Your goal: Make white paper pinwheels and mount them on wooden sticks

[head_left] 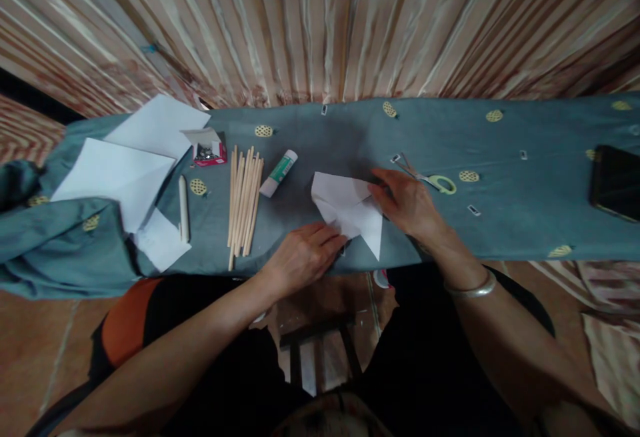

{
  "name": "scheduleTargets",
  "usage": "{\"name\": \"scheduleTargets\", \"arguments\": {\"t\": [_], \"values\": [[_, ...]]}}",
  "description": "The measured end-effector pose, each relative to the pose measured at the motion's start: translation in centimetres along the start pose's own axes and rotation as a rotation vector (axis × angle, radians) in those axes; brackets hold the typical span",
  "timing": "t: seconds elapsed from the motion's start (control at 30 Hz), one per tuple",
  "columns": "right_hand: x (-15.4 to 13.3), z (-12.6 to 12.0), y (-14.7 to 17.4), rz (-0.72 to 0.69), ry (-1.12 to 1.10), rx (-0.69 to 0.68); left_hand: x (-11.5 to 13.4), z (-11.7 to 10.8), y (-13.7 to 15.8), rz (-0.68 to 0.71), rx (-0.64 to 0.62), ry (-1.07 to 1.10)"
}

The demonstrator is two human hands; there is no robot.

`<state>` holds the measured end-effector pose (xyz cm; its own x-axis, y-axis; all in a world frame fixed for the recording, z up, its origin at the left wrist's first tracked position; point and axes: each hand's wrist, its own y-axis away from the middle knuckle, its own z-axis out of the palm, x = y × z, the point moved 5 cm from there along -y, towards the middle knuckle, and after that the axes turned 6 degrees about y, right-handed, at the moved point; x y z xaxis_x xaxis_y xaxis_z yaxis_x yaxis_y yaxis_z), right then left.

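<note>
A white sheet of paper (345, 193), partly folded with pointed flaps, lies at the table's front edge between my hands. My left hand (303, 253) grips its lower left edge, fingers pressed together at the fold. At its upper right corner, my right hand (407, 203) has thumb and fingers closed around the paper; a bangle is on that wrist. Just beyond my right hand rest the scissors (440, 183) with light green handles. A glue stick (279, 173) with a green label lies left of the paper, capped as far as I can see.
Several wooden sticks (244, 203) lie in a bundle left of the glue stick. Farther left are a white pen-like tool (184, 210), an open red box (210, 151) of small metal pieces, and white paper sheets (115, 177). A dark phone (617, 183) sits at far right.
</note>
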<state>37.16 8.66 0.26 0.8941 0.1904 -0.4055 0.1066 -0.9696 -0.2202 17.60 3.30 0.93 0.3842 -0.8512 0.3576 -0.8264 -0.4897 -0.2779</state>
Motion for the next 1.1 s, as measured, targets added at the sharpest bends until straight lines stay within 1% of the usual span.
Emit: {"name": "scheduleTargets", "arguments": {"t": [0.1,0.2,0.33,0.4,0.5,0.63,0.7,0.77,0.83,0.87,1.0,1.1], "values": [[0.9,-0.7,0.1,0.13,-0.059,-0.032,-1.0,-0.6,0.2,-0.015,0.031,-0.025],[1.9,-0.6,0.5,0.242,-0.181,-0.112,-2.0,-1.3,0.2,-0.036,0.079,-0.064],[3.0,0.3,1.4,0.315,-0.353,-0.217,-3.1,-1.8,0.1,-0.05,0.116,-0.068],[3.3,0.6,1.8,0.312,-0.378,-0.235,-3.4,-2.0,0.1,-0.064,0.117,-0.064],[3.2,0.5,2.2,0.283,-0.342,-0.227,-3.6,-2.2,-0.1,-0.09,0.113,-0.052],[2.6,0.1,2.3,0.267,-0.249,-0.204,-2.4,-2.0,-0.5,-0.07,0.139,-0.014],[2.4,0.0,2.3,0.269,-0.215,-0.218,-1.4,-1.2,-0.7,-0.033,0.094,-0.01],[2.3,0.0,2.3,0.269,-0.196,-0.224,-0.5,-0.3,-0.9,-0.008,0.008,-0.023],[2.2,-0.1,2.4,0.262,-0.198,-0.223,-0.1,0.5,-0.9,-0.01,-0.058,-0.039],[2.2,-0.1,2.4,0.257,-0.204,-0.225,0.0,0.7,-0.9,-0.017,-0.07,-0.044],[2.0,-0.2,2.6,0.241,-0.216,-0.232,0.1,0.6,-0.9,-0.017,-0.041,-0.048],[1.8,-0.6,2.6,0.213,-0.206,-0.192,0.2,0.4,-0.8,0.006,0.001,-0.043]]}}
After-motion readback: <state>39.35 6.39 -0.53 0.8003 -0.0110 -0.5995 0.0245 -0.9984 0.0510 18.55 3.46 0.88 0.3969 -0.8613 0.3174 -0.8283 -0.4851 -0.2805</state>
